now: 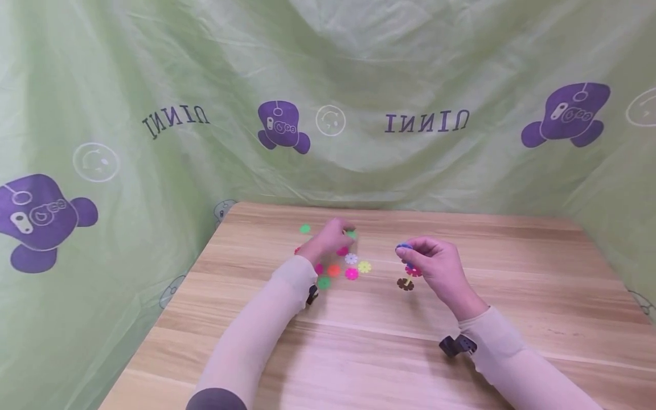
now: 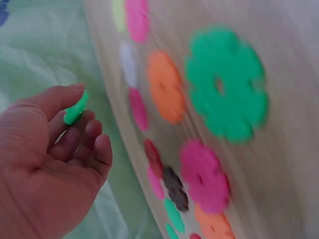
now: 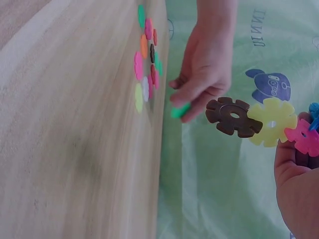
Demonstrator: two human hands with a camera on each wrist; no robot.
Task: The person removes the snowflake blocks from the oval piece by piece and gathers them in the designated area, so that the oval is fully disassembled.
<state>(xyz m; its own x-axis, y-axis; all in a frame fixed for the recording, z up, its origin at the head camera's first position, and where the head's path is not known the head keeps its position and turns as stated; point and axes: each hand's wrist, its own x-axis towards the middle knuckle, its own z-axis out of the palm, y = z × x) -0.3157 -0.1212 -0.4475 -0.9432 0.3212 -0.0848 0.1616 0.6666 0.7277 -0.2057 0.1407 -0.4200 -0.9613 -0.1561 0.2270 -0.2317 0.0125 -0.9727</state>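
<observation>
My left hand (image 1: 328, 238) pinches a bright green notched flower disc (image 2: 76, 108) between thumb and fingers, raised over the far side of the loose discs. To the right, my right hand (image 1: 442, 265) holds a chain of interlocked flower discs above the table. In the right wrist view, the chain runs from a brown disc (image 3: 227, 118) through a yellow disc (image 3: 268, 125) and a pink disc (image 3: 302, 137) to a blue disc (image 3: 314, 115) at the fingers. The brown end hangs lowest in the head view. Part of the blue end is cut off in the right wrist view.
Several loose flower discs lie flat around the left hand, among them an orange disc (image 1: 333, 270), a yellow-green disc (image 1: 364, 266), a white disc (image 1: 351, 258) and a green disc (image 1: 324, 282). Behind the wooden table (image 1: 359, 353) hangs a green printed curtain (image 1: 369, 165).
</observation>
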